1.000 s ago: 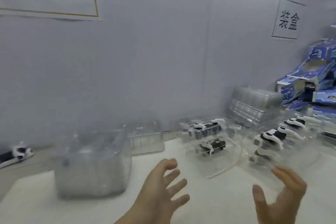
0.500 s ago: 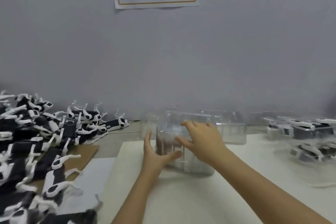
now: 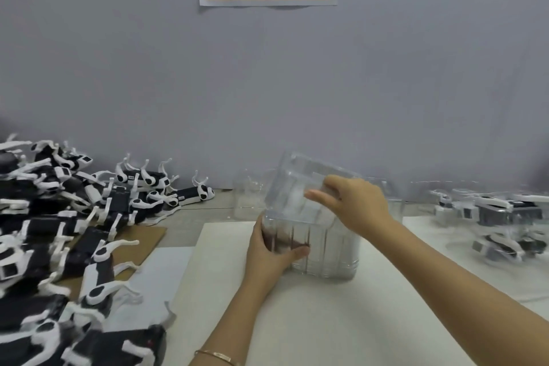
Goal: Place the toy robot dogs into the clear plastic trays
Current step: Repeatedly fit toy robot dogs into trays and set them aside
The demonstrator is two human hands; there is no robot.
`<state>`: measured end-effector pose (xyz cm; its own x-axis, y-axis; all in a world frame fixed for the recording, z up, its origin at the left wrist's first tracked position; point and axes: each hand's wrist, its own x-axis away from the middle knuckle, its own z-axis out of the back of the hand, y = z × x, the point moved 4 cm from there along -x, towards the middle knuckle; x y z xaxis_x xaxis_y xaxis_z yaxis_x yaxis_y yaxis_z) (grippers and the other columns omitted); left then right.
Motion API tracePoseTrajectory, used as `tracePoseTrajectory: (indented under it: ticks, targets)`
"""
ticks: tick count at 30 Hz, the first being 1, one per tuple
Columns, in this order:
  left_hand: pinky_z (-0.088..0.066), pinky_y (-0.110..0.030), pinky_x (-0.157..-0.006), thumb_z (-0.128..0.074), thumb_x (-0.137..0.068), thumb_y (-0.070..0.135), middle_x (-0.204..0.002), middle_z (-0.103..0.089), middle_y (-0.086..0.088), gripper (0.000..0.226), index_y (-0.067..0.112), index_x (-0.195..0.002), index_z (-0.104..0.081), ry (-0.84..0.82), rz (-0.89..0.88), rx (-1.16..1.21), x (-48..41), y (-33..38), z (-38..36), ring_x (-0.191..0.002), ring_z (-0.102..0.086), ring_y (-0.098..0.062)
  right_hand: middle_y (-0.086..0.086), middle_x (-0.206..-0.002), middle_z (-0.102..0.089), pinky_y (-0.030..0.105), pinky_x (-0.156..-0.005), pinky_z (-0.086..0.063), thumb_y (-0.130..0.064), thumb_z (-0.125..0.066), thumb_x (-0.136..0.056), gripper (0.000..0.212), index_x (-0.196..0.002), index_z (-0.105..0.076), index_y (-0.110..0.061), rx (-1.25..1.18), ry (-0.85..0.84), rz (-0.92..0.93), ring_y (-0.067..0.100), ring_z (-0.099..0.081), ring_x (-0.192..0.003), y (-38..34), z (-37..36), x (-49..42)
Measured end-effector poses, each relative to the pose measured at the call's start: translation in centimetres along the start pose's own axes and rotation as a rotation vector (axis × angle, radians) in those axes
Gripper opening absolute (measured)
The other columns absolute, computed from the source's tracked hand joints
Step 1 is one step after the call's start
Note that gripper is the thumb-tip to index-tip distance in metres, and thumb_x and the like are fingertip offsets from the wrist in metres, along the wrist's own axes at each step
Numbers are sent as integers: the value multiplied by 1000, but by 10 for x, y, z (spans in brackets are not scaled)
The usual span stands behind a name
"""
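Grey bench [image 3: 193, 214] set against wall. Laid on it: white board [image 3: 312, 321] at centre, bearing stack of clear plastic trays [image 3: 326, 255]; brown cardboard [image 3: 150, 236] at left, under heap of toy robot dogs [image 3: 53, 226]; filled trays [image 3: 505, 214] far right.

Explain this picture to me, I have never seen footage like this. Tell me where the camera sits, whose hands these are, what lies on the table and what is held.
No machine here: a person wears a camera on the head, looking down at their own bare hands. The left hand grips the side of a stack of clear trays on the white table. The right hand pinches the top tray, tilted up off the stack. Left lies a pile of toy robot dogs; far right, filled trays hold dogs.
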<state>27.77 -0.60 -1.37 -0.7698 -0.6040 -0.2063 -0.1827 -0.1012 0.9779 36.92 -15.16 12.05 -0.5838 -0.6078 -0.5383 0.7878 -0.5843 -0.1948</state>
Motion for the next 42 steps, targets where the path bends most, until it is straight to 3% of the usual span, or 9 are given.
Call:
tracePoseTrajectory:
  ticks: [3,7,11,13,18,23,27,35,42]
  targets:
    - [-37,-13,-101,-91,-59,37,-134,-45,22,101,33,-142,-35,101,-51,12,19,17,1,-127,-41,0,-12,-51,-41,25,-47,-23,-81,-28,-69,53,-60,-31,-28,-57,105,-12,5,-40,-49,1,29,8]
    - [-43,-28,-93,-62,-67,62,-112,-59,11,50,31,-105,-66,360,-220,108,51,63,6,-103,-54,0,-10,-53,-53,26,-52,-36,-78,-36,-72,57,-61,-47,-23,-322,345,-159,10,-52,-53,2,61,42]
    - [-50,-21,-76,-73,-64,69,-97,-73,-1,53,27,-96,-77,-126,-249,280,68,121,-8,-87,-66,-16,-19,-57,-58,28,-53,-36,-79,-38,-70,60,-65,-52,-22,-412,352,-293,4,-54,-59,-25,64,80]
    - [-52,-20,-77,-81,-70,51,-101,-75,-7,40,26,-101,-76,-222,-237,263,80,139,-13,-93,-70,-20,-22,-61,-58,30,-53,-34,-78,-39,-71,55,-64,-51,-25,-474,346,-327,6,-55,-58,-38,65,93]
    - [-56,-24,-68,-83,-67,23,-81,-76,-10,17,21,-83,-79,-146,-225,329,95,160,-5,-75,-73,-19,0,-66,-67,46,-55,-56,-63,-55,-78,51,-73,-63,-13,-925,185,-306,30,-64,-65,-58,71,102]
    - [-56,-24,-62,-89,-61,21,-78,-75,-12,20,19,-78,-80,-170,-189,356,101,171,-3,-69,-73,-20,11,-73,-70,28,-45,-52,-48,-63,-72,31,-81,-74,-21,-1271,-10,-348,17,-66,-59,-62,78,102]
    - [-58,-27,-65,-92,-55,42,-87,-76,-14,47,14,-91,-80,-327,-158,483,104,178,-7,-76,-74,-20,19,-80,-71,27,-43,-49,-49,-62,-71,38,-87,-75,-17,-1329,-69,-377,21,-58,-50,-61,82,102]
    - [-58,-28,-75,-82,-71,39,-93,-76,-7,36,16,-99,-79,-429,-156,578,103,174,-10,-87,-74,-18,16,-79,-73,22,-39,-45,-49,-65,-67,36,-81,-75,-18,-1378,-80,-397,16,-55,-42,-64,90,107]
    - [-57,-25,-62,-76,-72,25,-85,-76,-11,19,22,-90,-80,-224,-234,370,103,174,-6,-73,-73,-18,6,-71,-72,20,-40,-45,-50,-63,-68,39,-84,-73,-17,-1286,-15,-411,16,-55,-40,-63,93,108]
